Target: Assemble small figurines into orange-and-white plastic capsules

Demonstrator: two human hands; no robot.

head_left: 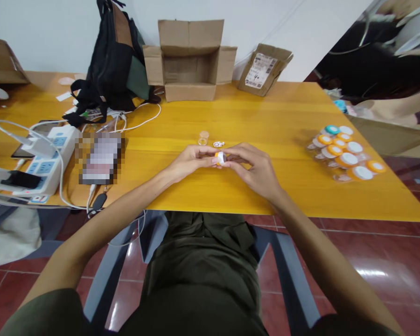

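Both hands meet over the yellow table [273,116] near its front edge. My left hand [191,161] and my right hand [254,168] pinch one small round orange-and-white part [220,158] between their fingertips. Just behind them on the table lie a small clear round cap [203,137] and a tiny white perforated disc [218,144]. To the right sits a cluster of several similar round pieces [346,151] with orange, white and teal tops, in clear wrapping.
An open cardboard box [190,58] and a black backpack [115,60] stand at the back. A brown parcel [264,70] leans on the wall. A white power strip [45,161] with cables and a blurred phone [101,156] lie at left. My lap and a grey chair are below.
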